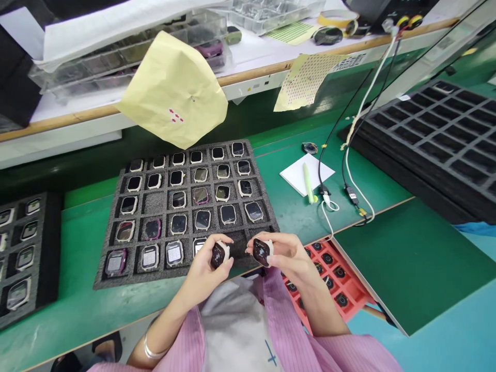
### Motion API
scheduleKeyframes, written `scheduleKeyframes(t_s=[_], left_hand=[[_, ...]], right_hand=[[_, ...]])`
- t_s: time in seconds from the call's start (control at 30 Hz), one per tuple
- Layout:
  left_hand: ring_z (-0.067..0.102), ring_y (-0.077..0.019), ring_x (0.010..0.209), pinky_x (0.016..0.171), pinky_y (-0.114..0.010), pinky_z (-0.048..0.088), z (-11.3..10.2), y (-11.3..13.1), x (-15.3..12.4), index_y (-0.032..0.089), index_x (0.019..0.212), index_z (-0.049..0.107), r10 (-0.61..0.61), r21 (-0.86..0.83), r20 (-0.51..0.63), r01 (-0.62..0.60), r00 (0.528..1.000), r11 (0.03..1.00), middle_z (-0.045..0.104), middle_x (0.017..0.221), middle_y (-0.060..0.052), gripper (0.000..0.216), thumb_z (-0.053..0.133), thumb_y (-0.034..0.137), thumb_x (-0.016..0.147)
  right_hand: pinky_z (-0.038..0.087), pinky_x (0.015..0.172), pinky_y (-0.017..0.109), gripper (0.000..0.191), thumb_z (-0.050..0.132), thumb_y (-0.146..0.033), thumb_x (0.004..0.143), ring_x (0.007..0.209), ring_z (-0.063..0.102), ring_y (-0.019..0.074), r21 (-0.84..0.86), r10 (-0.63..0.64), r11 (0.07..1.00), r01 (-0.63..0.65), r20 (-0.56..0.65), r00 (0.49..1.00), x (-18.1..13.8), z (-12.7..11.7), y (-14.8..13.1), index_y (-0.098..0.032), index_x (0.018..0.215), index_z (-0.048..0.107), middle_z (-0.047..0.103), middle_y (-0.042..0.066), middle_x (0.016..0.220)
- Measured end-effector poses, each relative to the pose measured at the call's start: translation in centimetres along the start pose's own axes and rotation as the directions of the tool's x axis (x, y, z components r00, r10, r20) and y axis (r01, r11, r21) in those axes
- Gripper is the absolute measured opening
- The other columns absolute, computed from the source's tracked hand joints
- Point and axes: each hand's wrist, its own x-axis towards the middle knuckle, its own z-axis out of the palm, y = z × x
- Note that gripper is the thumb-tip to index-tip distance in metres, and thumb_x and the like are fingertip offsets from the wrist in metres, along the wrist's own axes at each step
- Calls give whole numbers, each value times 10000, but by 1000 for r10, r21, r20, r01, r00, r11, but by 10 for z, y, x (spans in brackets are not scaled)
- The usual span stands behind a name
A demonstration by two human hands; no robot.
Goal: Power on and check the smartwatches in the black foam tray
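Both hands point(208, 266) grip watches point(262, 251), one in each, beside a dark foam tray point(154, 203)

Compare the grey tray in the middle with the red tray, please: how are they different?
Colour: the grey tray is dark, while the red tray is bright.
Place: the grey tray lies on the green table; the red tray sits lower, past the table's near edge.
Contents: the grey tray holds squarish watches, the red tray round black pieces.
Both hold their items in rows.

Watches point(228, 214) in tray point(154, 203), left of paper point(291, 174)
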Motion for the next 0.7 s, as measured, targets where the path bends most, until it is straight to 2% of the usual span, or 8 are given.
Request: scheduleKeyframes(t_s=[0.13,0.47,0.7], left_hand=[[402,-95,565,568,-228,353,0,0,0,204,1116,501,-5,13,-30,5,1000,1000,447,762,37,292,580,194,835],[384,-87,553,541,-214,339,0,-4,1,213,1110,493,-20,-1,-21,20,1000,1000,447,774,39,278,579,200,845],[442,-103,642,589,-205,373,2,3,-6,215,1100,509,47,-21,-53,-48,998,999,470,801,23,278,597,177,839]], right_hand=[[532,881,420,353,825,-215,692,928,697,278,-5,1,1000,-1,-13,1000,1,0,0,-245,1036,748,741,82,993],[540,867,358,354,810,-187,699,917,705,256,-4,-5,1000,5,-19,1000,3,0,-1,-237,1044,748,745,81,989],[537,862,434,348,831,-230,665,911,697,291,-18,-1,1000,0,-7,1000,-1,4,-4,-230,1006,760,734,92,982]])
